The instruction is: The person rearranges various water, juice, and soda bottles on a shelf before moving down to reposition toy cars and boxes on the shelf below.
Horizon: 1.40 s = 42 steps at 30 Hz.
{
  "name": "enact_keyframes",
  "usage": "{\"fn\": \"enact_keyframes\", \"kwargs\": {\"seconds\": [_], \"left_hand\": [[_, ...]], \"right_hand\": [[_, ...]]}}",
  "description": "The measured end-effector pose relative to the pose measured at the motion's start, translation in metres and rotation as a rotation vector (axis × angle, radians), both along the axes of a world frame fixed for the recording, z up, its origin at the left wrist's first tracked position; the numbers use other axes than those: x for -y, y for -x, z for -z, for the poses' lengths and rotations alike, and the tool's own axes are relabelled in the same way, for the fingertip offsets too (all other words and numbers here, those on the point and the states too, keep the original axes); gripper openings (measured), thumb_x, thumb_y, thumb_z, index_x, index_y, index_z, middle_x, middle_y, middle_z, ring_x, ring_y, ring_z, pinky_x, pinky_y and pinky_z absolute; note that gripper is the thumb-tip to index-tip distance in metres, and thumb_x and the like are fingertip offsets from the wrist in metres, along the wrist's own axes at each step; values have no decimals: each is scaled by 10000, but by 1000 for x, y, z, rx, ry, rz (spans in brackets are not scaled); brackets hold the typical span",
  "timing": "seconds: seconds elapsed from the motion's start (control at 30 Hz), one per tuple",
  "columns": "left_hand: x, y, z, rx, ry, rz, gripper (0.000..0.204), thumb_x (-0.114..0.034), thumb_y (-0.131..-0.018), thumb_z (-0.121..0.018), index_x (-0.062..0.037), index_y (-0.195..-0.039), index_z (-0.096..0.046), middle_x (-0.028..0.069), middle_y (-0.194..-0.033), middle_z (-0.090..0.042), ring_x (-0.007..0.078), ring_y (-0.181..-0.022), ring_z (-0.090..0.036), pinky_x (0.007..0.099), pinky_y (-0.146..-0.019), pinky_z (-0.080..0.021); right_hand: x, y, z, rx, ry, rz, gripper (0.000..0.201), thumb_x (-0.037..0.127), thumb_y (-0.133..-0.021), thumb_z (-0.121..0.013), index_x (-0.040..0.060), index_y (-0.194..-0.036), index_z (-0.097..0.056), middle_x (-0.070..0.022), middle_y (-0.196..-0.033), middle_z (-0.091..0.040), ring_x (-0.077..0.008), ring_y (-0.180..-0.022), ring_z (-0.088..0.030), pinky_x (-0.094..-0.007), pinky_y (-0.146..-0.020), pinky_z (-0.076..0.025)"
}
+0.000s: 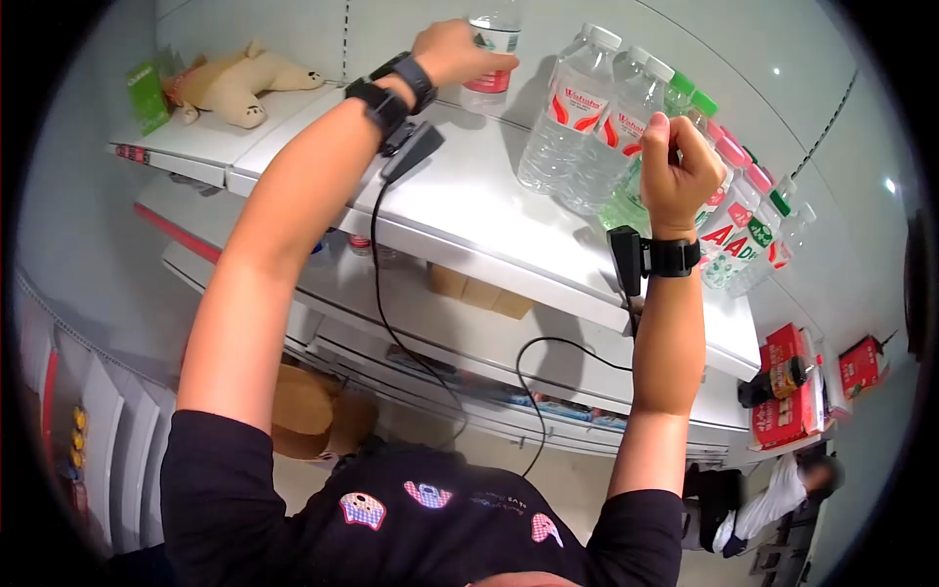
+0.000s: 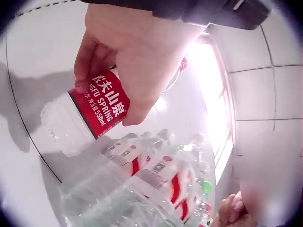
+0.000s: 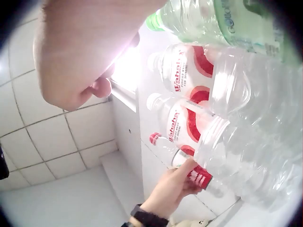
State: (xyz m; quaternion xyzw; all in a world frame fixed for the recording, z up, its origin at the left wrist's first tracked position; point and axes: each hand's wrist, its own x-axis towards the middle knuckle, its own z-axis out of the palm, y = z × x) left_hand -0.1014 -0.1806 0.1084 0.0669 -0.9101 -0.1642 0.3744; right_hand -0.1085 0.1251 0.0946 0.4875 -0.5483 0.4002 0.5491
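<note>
My left hand [image 1: 455, 54] grips a clear water bottle [image 2: 99, 106] around its red label, which reads Nongfu Spring 550ml. That bottle is upright at the back of the white shelf, its base right at the shelf surface in the head view. To its right stand clear Wahaha water bottles [image 1: 570, 122] with white caps and red-and-white labels. My right hand [image 1: 680, 176] is raised in front of the bottle group, fingers curled in and thumb up, holding nothing. In the right wrist view, a green-tinted bottle [image 3: 251, 23] shows near this hand.
Pink- and green-capped bottles [image 1: 743, 230] stand at the shelf's right end. A plush toy [image 1: 240, 88] and a green box [image 1: 147, 98] sit at the left end. Cables hang from both wrists across the shelf [image 1: 430, 230] edge. Red boxes [image 1: 782, 391] and another person [image 1: 773, 504] are at right.
</note>
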Motion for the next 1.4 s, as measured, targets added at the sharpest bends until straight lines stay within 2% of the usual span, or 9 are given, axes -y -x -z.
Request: {"fn": "enact_keyframes", "kwargs": {"seconds": [0.27, 0.5, 0.57, 0.63, 0.73, 0.9, 1.0, 1.27, 1.4], "left_hand": [[-34, 77, 31, 201, -47, 48, 673, -640, -674, -743, -53, -1003, -750, 163, -968, -744, 324, -923, -723, 389, -810, -564], [-34, 80, 47, 144, -150, 132, 631, -542, -691, -787, -65, -1100, -740, 160, -1045, -739, 311, -922, -729, 395, -840, -569], [-30, 90, 46, 209, -162, 183, 669, -481, -626, -838, -62, -1135, -724, 161, -1047, -735, 319, -958, -718, 394, -859, -566], [-28, 75, 43, 280, -116, 272, 879, -350, -591, -896, -8, -1319, -543, 206, -1153, -688, 327, -1056, -682, 376, -884, -549], [-23, 76, 48, 289, -115, 331, 974, -297, -574, -913, 34, -1364, -450, 224, -1185, -665, 342, -1075, -669, 378, -887, -551], [-20, 88, 53, 333, -72, 213, 887, -299, -562, -919, 36, -1281, -522, 203, -1106, -688, 326, -1015, -688, 379, -832, -564], [-14, 79, 50, 323, -30, 306, 745, -311, -582, -899, 14, -1187, -609, 186, -1005, -713, 309, -899, -711, 365, -750, -572], [-14, 82, 52, 338, 165, 257, 621, -373, -649, -869, 3, -1107, -685, 172, -913, -732, 298, -845, -720, 363, -764, -561], [-6, 97, 72, 171, 113, 409, 447, -391, -717, -824, -66, -1010, -730, 135, -887, -738, 276, -831, -710, 341, -770, -554]], "right_hand": [[4, 9, 8, 98, -63, 35, 321, 57, -866, -652, 24, -579, -512, 11, -490, -429, -57, -452, -341, -242, -444, -253], [6, 13, 12, 134, -108, 39, 305, 60, -889, -643, 16, -603, -548, 15, -504, -480, -39, -469, -341, -238, -451, -240], [10, 5, 10, 154, -73, 9, 307, 77, -916, -635, 4, -626, -565, 17, -524, -518, -29, -480, -351, -230, -451, -234], [4, 6, 9, 179, -90, 13, 317, 85, -939, -621, -3, -639, -567, 22, -545, -538, -19, -490, -362, -215, -460, -236], [5, 3, 8, 185, -92, 30, 332, 78, -950, -598, 1, -630, -554, 22, -553, -543, -15, -497, -345, -211, -479, -231], [5, 2, 9, 171, -106, 65, 338, 77, -954, -586, 2, -627, -546, 13, -552, -541, -23, -512, -358, -222, -489, -250], [5, 3, 10, 221, -135, 101, 335, 85, -957, -587, -3, -636, -549, 3, -552, -543, -33, -515, -397, -218, -499, -285], [6, 7, 11, 231, -110, 45, 318, 104, -971, -590, -12, -675, -575, -4, -619, -580, -30, -555, -418, -206, -526, -303], [4, 11, 11, 259, -120, -5, 293, 117, -976, -597, -27, -722, -622, 2, -655, -589, -24, -581, -420, -195, -540, -314]]}}
